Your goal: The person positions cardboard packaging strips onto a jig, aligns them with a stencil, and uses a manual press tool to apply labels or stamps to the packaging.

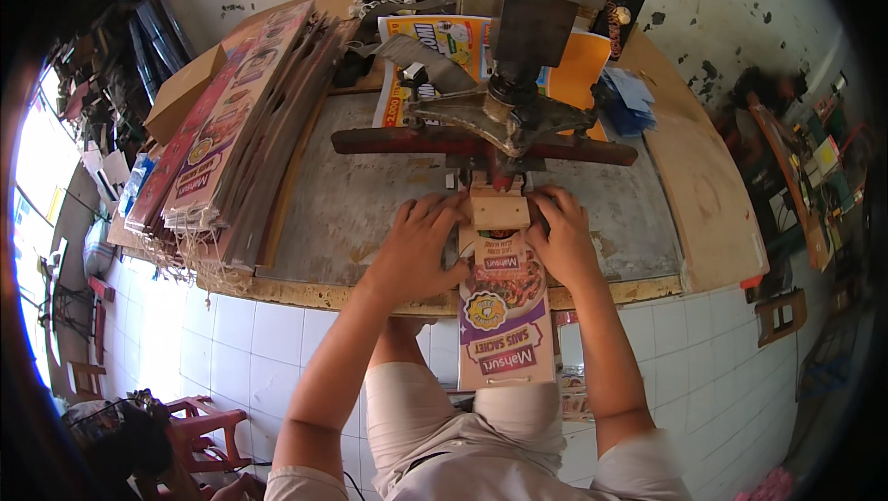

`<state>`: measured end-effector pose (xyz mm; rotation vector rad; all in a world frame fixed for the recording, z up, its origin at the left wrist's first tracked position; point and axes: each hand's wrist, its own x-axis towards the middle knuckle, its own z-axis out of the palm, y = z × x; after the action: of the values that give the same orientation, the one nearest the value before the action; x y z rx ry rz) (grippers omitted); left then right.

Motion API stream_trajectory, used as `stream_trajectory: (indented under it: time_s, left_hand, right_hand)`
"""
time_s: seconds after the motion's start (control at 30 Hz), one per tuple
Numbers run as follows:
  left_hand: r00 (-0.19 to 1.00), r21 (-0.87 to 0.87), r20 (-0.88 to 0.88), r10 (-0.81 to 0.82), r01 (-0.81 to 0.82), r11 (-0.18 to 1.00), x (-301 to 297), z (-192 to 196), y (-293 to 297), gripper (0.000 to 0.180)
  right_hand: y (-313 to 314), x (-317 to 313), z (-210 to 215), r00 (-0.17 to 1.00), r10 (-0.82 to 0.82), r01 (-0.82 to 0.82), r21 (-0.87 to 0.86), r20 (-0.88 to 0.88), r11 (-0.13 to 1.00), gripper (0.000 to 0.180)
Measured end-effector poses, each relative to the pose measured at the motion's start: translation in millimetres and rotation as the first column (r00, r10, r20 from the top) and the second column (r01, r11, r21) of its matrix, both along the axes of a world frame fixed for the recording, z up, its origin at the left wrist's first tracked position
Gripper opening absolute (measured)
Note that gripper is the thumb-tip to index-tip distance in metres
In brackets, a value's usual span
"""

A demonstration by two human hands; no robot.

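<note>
A long printed cardboard panel (504, 316) lies partly on the metal press bed (370, 205) and sticks out over its front edge toward my lap. On its far end rests a small pale wooden block (499, 213) with two dark dots. My left hand (418, 247) grips the panel's left edge, its thumb on the print and its fingers beside the block. At the right edge my right hand (562, 235) has its fingers curled by the block, partly hidden. Just beyond, the press head (504, 126) with its red crossbar (398, 140) stands over the block's far side.
Tall stacks of printed cardboard panels (250, 103) and a brown carton piece (185, 94) stand at left, with loose string hanging down. Behind the press lie a colourful printed sheet (444, 38) and blue packets (629, 98). A red stool (208, 432) is on the tiled floor.
</note>
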<state>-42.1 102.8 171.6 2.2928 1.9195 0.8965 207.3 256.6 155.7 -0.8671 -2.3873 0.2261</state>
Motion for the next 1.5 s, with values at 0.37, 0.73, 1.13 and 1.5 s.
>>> stream_trajectory:
  time_s: [0.37, 0.73, 1.13, 1.5]
  left_hand:
    - [0.996, -0.139, 0.017, -0.092, 0.094, 0.986, -51, 6, 36, 0.071]
    - [0.995, -0.178, 0.002, -0.104, 0.103, 0.979, -57, 11, 44, 0.075]
    - [0.996, -0.074, -0.041, -0.079, 0.076, 0.994, -53, 4, 44, 0.075]
    - [0.997, -0.076, 0.02, -0.078, 0.079, 0.994, -52, -4, 28, 0.072]
  right_hand:
    - [1, -1, -1, 1.0, -0.018, 0.017, 0.011, 0.016, 1.0, 0.048]
    - [2, -1, -2, 0.999, -0.019, 0.02, -0.005, 0.039, 1.0, 0.05]
    - [0, 0, -1, 0.999, -0.013, 0.013, 0.007, 0.042, 1.0, 0.051]
    - [2, 0, -3, 0.998, -0.002, 0.003, 0.021, -0.068, 1.0, 0.043]
